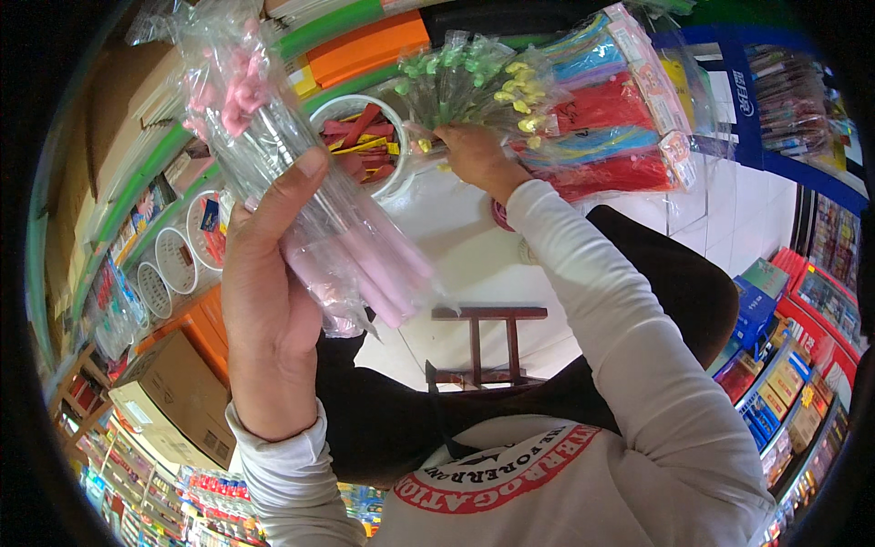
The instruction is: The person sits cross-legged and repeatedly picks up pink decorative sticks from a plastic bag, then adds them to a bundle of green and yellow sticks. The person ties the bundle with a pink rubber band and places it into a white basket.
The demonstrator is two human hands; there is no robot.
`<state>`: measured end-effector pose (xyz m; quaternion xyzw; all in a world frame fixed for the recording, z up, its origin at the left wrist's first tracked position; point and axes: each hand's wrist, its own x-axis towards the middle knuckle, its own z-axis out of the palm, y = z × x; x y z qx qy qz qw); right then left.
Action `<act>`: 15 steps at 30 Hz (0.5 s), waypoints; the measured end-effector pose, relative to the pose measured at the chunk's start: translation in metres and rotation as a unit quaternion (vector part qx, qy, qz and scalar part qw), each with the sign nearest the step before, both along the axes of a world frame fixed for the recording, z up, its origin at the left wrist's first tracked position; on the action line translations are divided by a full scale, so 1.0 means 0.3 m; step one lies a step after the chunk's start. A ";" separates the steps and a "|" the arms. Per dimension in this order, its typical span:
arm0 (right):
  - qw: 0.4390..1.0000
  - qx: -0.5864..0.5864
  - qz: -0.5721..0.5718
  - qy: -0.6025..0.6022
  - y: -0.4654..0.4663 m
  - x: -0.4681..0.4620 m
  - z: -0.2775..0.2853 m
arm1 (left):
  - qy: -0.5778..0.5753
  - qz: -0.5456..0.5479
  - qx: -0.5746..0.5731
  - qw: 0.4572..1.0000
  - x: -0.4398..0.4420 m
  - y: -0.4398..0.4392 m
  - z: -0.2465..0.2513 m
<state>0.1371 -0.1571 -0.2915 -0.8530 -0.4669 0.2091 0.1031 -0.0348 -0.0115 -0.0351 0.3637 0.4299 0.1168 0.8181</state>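
Observation:
My left hand (273,273) is raised at the left, wrapped around a bundle of wrapped pink sticks (335,198). They have pink figures on top, pink lower ends and clear plastic sleeves. Ahead, my right hand (478,157) reaches to wrapped sticks with green tops (454,65) and others with yellow tops (523,85). Its fingertips touch the plastic near a small yellow piece (424,145), and whether they grip anything is hidden. Just left of these fingers stands a white plastic basket (403,147) with red and yellow packets inside.
Red and blue packaged goods (601,116) lie right of my right hand. Smaller white baskets (176,260) line the left shelf above a cardboard box (174,400). A wooden stool (489,313) stands on the tiled floor below. Stocked shelves (786,403) flank the right.

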 end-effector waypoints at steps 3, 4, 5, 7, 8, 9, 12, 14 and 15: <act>1.000 0.005 0.006 0.020 -0.008 0.013 -0.050 | 0.009 0.015 0.016 1.000 0.004 -0.004 -0.005; 0.999 -0.003 0.022 0.033 -0.011 0.022 -0.053 | 0.011 0.010 0.013 1.000 0.004 -0.004 -0.005; 0.998 -0.002 0.038 0.042 -0.013 0.031 -0.053 | 0.012 0.004 0.010 1.000 0.006 -0.003 -0.003; 0.996 -0.008 0.081 0.035 -0.020 0.051 -0.042 | 0.011 -0.001 0.008 1.000 0.012 -0.004 -0.004; 0.994 -0.007 0.103 0.030 -0.023 0.060 -0.035 | 0.010 0.002 0.009 1.000 0.015 -0.006 -0.004; 0.995 0.004 0.101 0.026 -0.028 0.065 -0.028 | 0.011 0.004 0.013 1.000 0.018 -0.009 -0.005; 0.997 0.055 0.039 0.023 -0.056 0.066 -0.016 | 0.007 0.004 0.016 1.000 0.024 -0.014 -0.009; 0.990 0.115 -0.073 0.031 -0.099 0.042 -0.015 | 0.004 -0.008 0.013 1.000 0.019 -0.014 -0.006; 0.982 0.151 -0.110 0.011 -0.122 0.030 -0.018 | 0.006 -0.012 0.013 1.000 0.016 -0.013 -0.003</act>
